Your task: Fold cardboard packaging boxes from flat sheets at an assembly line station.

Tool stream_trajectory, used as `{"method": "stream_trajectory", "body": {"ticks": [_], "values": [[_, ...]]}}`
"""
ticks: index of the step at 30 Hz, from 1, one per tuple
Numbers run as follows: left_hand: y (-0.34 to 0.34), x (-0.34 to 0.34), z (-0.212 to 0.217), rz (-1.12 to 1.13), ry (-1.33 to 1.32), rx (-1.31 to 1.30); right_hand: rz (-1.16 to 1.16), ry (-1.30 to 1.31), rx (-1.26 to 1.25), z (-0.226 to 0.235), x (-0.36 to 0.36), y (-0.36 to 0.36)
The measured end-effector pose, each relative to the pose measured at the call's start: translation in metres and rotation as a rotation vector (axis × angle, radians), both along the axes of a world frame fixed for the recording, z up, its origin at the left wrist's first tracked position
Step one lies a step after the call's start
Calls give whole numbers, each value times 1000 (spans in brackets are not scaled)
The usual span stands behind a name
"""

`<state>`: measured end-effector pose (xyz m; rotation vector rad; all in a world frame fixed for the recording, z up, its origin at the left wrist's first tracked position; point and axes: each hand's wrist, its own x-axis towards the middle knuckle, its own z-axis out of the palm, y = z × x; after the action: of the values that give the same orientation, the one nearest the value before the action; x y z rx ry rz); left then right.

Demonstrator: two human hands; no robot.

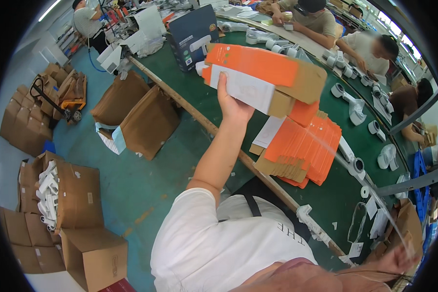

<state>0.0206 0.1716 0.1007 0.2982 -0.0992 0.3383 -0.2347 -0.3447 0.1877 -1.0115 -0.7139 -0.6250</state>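
My left hand (232, 103) grips an orange and white carton (246, 80), thumb on its white face, raised over the green table. The carton's brown cardboard end flaps stick out on the right. Below it lies a fanned stack of flattened orange cartons (304, 153) with brown inner sides. Far off at the lower right, my right hand (399, 259) is beside an open brown cardboard box (405, 219); its fingers are blurred. A thin pale streak runs from near the stack toward that hand; what it is I cannot make out.
A dark printed box (193, 41) stands at the back of the green table (297, 199). White handheld devices (348, 102) line the right side. Several people work across the table. Large cardboard boxes (151, 121) and a pallet jack (72, 113) occupy the floor at left.
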Motion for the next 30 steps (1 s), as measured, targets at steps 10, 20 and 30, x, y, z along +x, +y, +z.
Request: {"method": "stream_trajectory", "body": {"ticks": [10,20,30], "values": [[74,19,-36,124,27,168,-285,486,95,-43,14,-78],[123,16,-27,85,33,569,-278,1022,-498,-134,-5,-30],[106,24,27,171,137,1481,-203,1646,-1005,-201,-97,56]]}}
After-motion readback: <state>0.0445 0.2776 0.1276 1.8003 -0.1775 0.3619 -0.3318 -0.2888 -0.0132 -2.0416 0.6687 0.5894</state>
